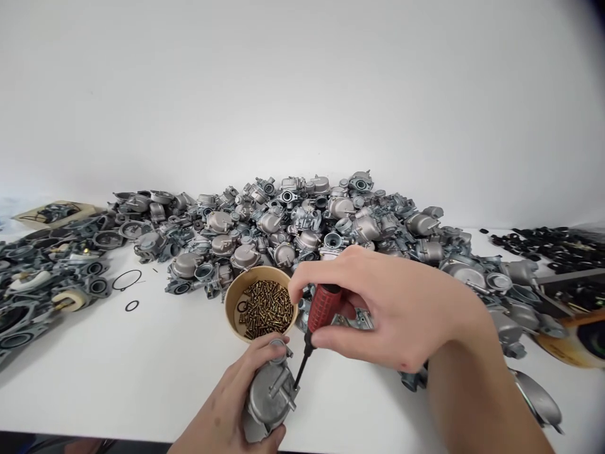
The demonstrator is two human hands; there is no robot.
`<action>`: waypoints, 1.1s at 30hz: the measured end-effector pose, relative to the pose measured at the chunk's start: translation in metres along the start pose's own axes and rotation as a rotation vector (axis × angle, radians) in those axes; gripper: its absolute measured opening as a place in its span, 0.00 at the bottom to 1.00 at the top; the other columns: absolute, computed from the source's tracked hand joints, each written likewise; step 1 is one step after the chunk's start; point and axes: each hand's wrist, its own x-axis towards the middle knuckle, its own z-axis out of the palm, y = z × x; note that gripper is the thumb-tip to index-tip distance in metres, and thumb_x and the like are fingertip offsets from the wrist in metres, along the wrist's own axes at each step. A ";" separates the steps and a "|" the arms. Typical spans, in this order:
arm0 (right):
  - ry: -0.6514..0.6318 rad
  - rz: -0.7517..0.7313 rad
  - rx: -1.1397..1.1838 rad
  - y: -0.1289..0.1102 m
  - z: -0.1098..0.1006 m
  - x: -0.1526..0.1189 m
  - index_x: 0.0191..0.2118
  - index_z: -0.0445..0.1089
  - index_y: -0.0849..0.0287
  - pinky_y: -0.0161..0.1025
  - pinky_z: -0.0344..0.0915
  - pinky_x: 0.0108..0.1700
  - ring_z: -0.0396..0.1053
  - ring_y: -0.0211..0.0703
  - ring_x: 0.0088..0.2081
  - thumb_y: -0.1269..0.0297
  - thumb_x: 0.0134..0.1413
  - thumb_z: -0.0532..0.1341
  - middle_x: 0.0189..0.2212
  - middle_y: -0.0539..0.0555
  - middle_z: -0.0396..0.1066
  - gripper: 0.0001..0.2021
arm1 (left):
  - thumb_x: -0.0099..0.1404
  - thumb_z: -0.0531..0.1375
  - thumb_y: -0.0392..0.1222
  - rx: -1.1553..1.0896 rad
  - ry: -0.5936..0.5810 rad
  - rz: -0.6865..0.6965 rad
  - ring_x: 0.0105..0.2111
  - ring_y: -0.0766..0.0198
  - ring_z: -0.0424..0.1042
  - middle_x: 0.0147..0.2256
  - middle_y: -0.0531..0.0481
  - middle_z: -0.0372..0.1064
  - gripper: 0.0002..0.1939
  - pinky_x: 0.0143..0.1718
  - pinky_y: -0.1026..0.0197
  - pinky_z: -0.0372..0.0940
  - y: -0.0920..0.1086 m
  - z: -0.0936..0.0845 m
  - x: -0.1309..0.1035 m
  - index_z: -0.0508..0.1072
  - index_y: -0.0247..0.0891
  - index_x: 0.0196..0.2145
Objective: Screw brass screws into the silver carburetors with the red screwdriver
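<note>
"What's in your left hand [224,403]?"

"A cast-metal body [269,400], dull grey and faintly grainy, with a round domed cover and stubby tubes across it. Your left fingers are wrapped around it, just in front of the tub, low over the bench [118,372]."

"And your right hand [401,309]?"

"Your fingers there are closed on a screwdriver [325,306]: red handle cut with a grid of grooves, black collar, thin dark shaft slanting down. Its tip is at the edge of the body's cover; whether it sits in a screw is too small to tell."

"Count things for you?"

"One body in your grip, one screwdriver, one round tan tub [229,309] with smooth walls. The brassy threaded screws [269,309] inside are too many to count, with one dark ring [242,307] among them. Two black rings lie on the white bench to your left: a large thin loop [128,272] and a smaller, thicker ring [132,311]. Behind the tub, the heap of similar grey castings [293,233] overlaps too much for you to number."
</note>
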 end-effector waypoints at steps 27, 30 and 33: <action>0.158 -0.094 -0.121 0.008 0.011 0.008 0.21 0.66 0.59 0.38 0.50 0.26 0.53 0.30 0.19 0.57 0.69 0.67 0.16 0.43 0.60 0.25 | 0.60 0.68 0.33 0.003 0.000 -0.035 0.71 0.34 0.68 0.74 0.41 0.62 0.49 0.66 0.39 0.74 -0.001 0.001 -0.003 0.56 0.56 0.74; 0.104 -0.118 -0.111 0.005 0.007 0.005 0.37 0.79 0.58 0.38 0.62 0.34 0.71 0.37 0.30 0.56 0.66 0.70 0.31 0.48 0.78 0.11 | 0.61 0.68 0.35 0.004 0.009 -0.030 0.70 0.34 0.69 0.74 0.41 0.62 0.49 0.66 0.39 0.74 -0.002 0.002 -0.005 0.56 0.56 0.75; 0.042 -0.136 -0.085 -0.001 0.003 0.002 0.51 0.78 0.56 0.38 0.68 0.41 0.77 0.43 0.41 0.68 0.62 0.67 0.46 0.54 0.82 0.12 | 0.62 0.68 0.34 -0.015 -0.018 -0.021 0.72 0.33 0.66 0.75 0.40 0.59 0.49 0.66 0.39 0.73 -0.001 0.001 -0.004 0.55 0.56 0.75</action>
